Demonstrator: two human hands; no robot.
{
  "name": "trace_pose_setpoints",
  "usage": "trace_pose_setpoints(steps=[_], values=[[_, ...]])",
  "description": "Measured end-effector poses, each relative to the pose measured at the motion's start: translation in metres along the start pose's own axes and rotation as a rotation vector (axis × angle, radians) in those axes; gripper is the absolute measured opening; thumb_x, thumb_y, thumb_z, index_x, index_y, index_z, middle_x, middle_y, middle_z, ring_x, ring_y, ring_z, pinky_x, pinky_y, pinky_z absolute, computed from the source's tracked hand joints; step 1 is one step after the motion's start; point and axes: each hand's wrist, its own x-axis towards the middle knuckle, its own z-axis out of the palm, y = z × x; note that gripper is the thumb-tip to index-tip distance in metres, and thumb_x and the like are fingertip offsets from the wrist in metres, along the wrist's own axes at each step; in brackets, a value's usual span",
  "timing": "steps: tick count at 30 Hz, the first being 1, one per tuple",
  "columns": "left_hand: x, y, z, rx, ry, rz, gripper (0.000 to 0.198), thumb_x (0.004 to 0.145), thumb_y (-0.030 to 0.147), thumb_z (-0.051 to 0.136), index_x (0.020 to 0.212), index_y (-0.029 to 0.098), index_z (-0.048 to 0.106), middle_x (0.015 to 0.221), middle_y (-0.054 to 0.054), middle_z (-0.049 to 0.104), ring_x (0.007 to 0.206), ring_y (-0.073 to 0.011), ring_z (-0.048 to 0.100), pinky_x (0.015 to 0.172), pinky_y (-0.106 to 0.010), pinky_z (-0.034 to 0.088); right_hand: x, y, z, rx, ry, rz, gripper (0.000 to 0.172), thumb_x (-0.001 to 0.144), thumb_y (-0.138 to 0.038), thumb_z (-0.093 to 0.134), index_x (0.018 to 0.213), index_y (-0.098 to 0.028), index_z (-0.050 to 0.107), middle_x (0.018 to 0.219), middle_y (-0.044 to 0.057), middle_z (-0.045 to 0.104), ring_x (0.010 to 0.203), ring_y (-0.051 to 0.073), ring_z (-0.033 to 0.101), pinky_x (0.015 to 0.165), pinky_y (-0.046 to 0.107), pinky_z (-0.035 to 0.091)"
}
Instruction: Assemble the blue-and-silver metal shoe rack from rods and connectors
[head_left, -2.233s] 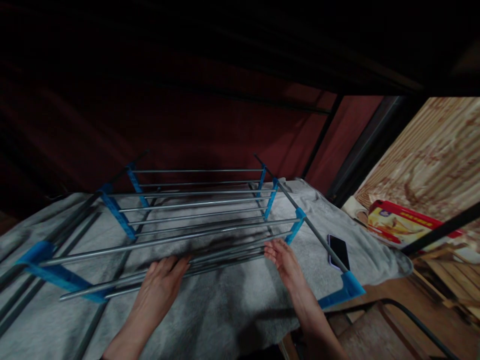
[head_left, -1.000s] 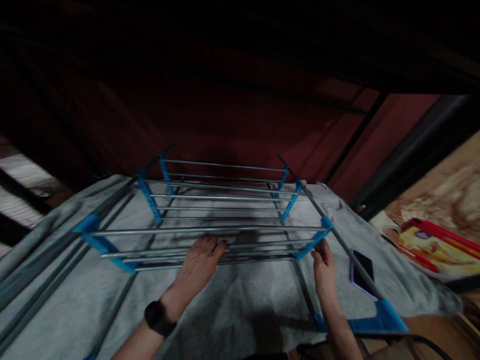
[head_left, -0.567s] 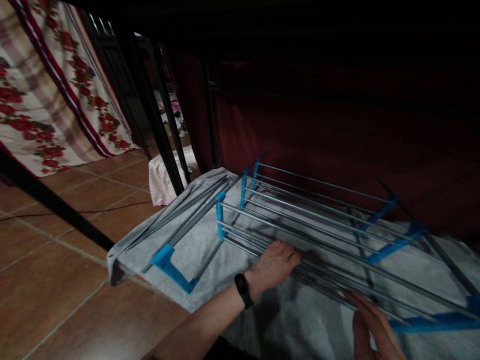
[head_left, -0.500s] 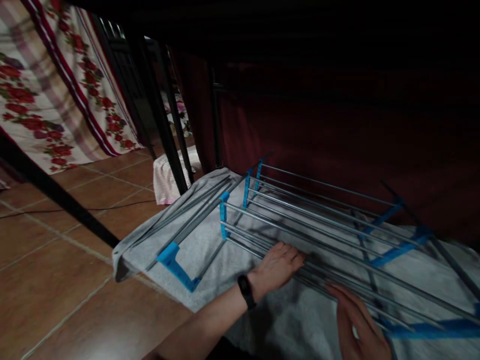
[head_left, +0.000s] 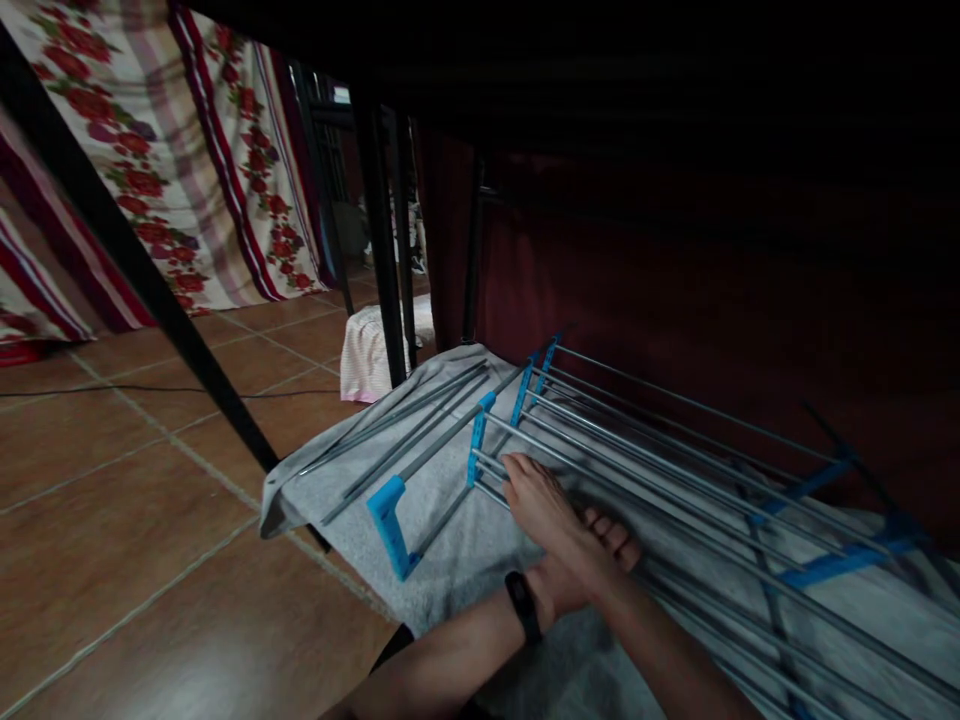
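A drying rack of grey metal rods (head_left: 675, 440) joined by blue plastic brackets (head_left: 477, 452) lies flat on a grey towel (head_left: 450, 540) on the floor. My right hand (head_left: 536, 495) reaches across to the left, fingers stretched out over the rods beside the near left bracket. My left hand (head_left: 611, 540), with a black watch on its wrist, lies on the rods under my right forearm; only its fingers show, lying flat. Loose grey rods (head_left: 405, 420) and a blue U-shaped end piece (head_left: 390, 512) lie on the towel's left part.
Brown tile floor (head_left: 112, 560) spreads to the left, crossed by a thin black cable (head_left: 150, 392). Black metal frame legs (head_left: 150, 280) stand nearby. A pink cloth (head_left: 371, 345) lies behind the towel. Floral fabric (head_left: 187, 150) hangs at the back left, a dark red curtain (head_left: 675, 300) behind the rack.
My view swung left, from the rack's right end with a phone to its left end. My right hand crossed over my left wrist to the rods by the left bracket.
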Motion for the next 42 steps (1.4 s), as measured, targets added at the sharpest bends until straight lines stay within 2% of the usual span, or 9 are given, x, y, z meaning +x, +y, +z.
trace_pose_setpoints(steps=[8,13,16,19,22,25,27,36,42], values=[[-0.019,0.004,-0.003,-0.112,0.161,-0.028,0.041,0.098,0.022,0.037,0.139,0.019,0.045,0.140,-0.010,0.054,0.134,-0.0231,0.046,0.113,-0.038,0.041,0.040,0.000,0.024,-0.029,-0.203,0.020,0.044,0.097,-0.012,0.038,0.140,-0.018,0.040,0.129,0.013,0.053,0.104,0.023,0.062,0.085,0.032,0.048],[-0.111,-0.011,-0.038,-0.199,0.098,0.068,0.036,0.098,0.024,0.045,0.133,0.018,0.049,0.137,-0.009,0.057,0.128,-0.0213,0.052,0.105,-0.033,0.048,0.046,0.002,0.021,-0.005,-0.228,-0.015,0.052,0.092,-0.002,0.032,0.141,-0.020,0.037,0.131,0.011,0.053,0.108,0.019,0.060,0.088,0.028,0.045],[-0.186,-0.030,-0.061,-0.240,0.120,0.018,0.028,0.100,0.025,0.038,0.117,0.020,0.059,0.104,-0.007,0.070,0.097,-0.0160,0.066,0.087,-0.025,0.054,0.045,0.001,0.019,-0.013,-0.188,-0.005,0.043,0.098,-0.011,0.033,0.140,-0.020,0.038,0.128,0.011,0.056,0.104,0.021,0.062,0.086,0.030,0.046],[-0.250,-0.056,-0.084,-0.235,0.246,-0.281,0.034,0.099,0.021,0.033,0.108,0.025,0.065,0.101,-0.006,0.071,0.094,-0.0167,0.067,0.080,-0.024,0.055,0.046,-0.001,0.016,-0.013,-0.167,0.020,0.036,0.104,-0.031,0.035,0.138,-0.020,0.040,0.122,0.011,0.061,0.104,0.023,0.062,0.084,0.032,0.046],[-0.278,-0.090,-0.108,-0.229,0.445,-0.714,0.024,0.093,0.024,0.046,0.092,0.029,0.070,0.101,-0.003,0.071,0.095,-0.0198,0.067,0.081,-0.028,0.056,0.048,-0.002,0.014,0.001,-0.189,0.039,0.035,0.106,-0.035,0.031,0.136,-0.022,0.043,0.111,0.009,0.067,0.099,0.023,0.065,0.081,0.031,0.046],[-0.267,-0.130,-0.122,-0.332,0.626,-1.083,0.023,0.087,0.041,0.054,0.083,0.024,0.069,0.086,-0.003,0.070,0.081,-0.0225,0.067,0.069,-0.031,0.056,0.049,-0.001,0.012,0.006,-0.192,0.040,0.035,0.106,-0.033,0.028,0.135,-0.024,0.045,0.105,0.008,0.069,0.096,0.022,0.066,0.078,0.031,0.046],[-0.245,-0.154,-0.122,-0.473,0.641,-1.176,0.029,0.082,0.048,0.057,0.085,0.021,0.068,0.083,-0.004,0.070,0.079,-0.0235,0.066,0.068,-0.032,0.055,0.049,-0.001,0.011,0.012,-0.191,0.042,0.035,0.106,-0.032,0.030,0.137,-0.025,0.045,0.106,0.007,0.069,0.097,0.022,0.066,0.079,0.031,0.045],[-0.128,-0.196,-0.088,-0.716,0.368,-0.706,0.036,0.084,0.036,0.060,0.115,0.020,0.065,0.116,-0.009,0.067,0.110,-0.0293,0.061,0.100,-0.049,0.048,0.055,-0.012,0.014,-0.051,-0.179,0.031,0.030,0.103,-0.017,0.027,0.123,-0.017,0.050,0.123,0.012,0.057,0.096,0.020,0.065,0.080,0.031,0.049],[-0.085,-0.206,-0.080,-0.885,0.237,-0.526,0.028,0.085,0.034,0.057,0.105,0.016,0.065,0.102,-0.007,0.070,0.103,-0.0285,0.063,0.091,-0.044,0.052,0.054,-0.020,0.013,-0.086,-0.137,0.064,0.032,0.106,-0.028,0.022,0.121,-0.017,0.048,0.117,0.013,0.060,0.092,0.022,0.066,0.076,0.031,0.051]])
